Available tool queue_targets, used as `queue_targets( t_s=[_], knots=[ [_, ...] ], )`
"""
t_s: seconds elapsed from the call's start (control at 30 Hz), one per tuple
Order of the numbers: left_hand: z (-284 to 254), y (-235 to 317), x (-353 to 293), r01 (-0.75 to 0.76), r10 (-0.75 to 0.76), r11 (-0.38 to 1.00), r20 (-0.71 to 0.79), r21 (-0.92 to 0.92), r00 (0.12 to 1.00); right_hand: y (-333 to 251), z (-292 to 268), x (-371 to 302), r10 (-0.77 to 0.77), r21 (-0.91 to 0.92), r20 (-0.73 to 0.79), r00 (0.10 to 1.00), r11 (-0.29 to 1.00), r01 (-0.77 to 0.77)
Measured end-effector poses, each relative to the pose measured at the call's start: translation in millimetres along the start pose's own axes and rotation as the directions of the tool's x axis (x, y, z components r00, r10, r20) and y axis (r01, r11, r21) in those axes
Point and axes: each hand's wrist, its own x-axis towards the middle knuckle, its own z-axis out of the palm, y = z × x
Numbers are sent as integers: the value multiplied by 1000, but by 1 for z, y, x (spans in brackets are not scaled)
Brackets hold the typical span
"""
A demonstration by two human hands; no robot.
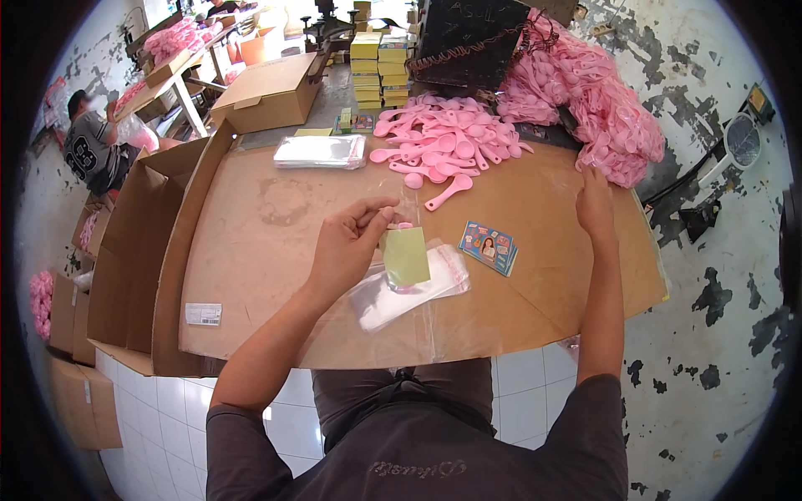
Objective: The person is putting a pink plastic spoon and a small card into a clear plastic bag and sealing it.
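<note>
My left hand (351, 242) is closed, thumb and fingers pinching a small light-green card (407, 256) by its top left. A bit of pink shows at the card's upper edge; I cannot make out what it belongs to. Beneath lies a stack of clear plastic bags (393, 305) with pinkish strips. My right hand (595, 209) reaches to the far right, fingers stretched out and tips touching the heap of bagged pink spoons (614, 129). Between my hands lies a small stack of blue printed cards (489, 246). Loose pink measuring spoons (451, 142) are piled beyond it.
Another pack of clear bags (320, 152) lies at the far left, near stacked card bundles (368, 71) and a closed carton (263, 88). A long open carton (138, 250) lines the table's left edge. A person (92, 146) sits farther left. A fan (739, 142) stands at right.
</note>
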Motion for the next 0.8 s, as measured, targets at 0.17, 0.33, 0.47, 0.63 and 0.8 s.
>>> queue_targets(
  t_s=[0.17,0.33,0.47,0.63,0.8],
  knots=[
    [3,-4,-5,14,-13,999,-17,42,1000,-113,-90,47,-54,796,411,910,508,-329],
    [8,-11,-7,19,-19,1000,-20,-9,1000,-210,-111,42,-390,896,348,853,-128,-424],
    [3,-4,-8,49,-48,994,16,-96,999,-215,-103,51,-481,675,452,751,-366,-641],
    [1,-10,-10,121,-119,990,43,-68,992,-217,-102,43,-411,659,499,763,-392,-642],
    [1,-13,-10,128,-128,992,23,-10,991,-213,-92,35,-404,655,507,761,-394,-645]
  ],
)
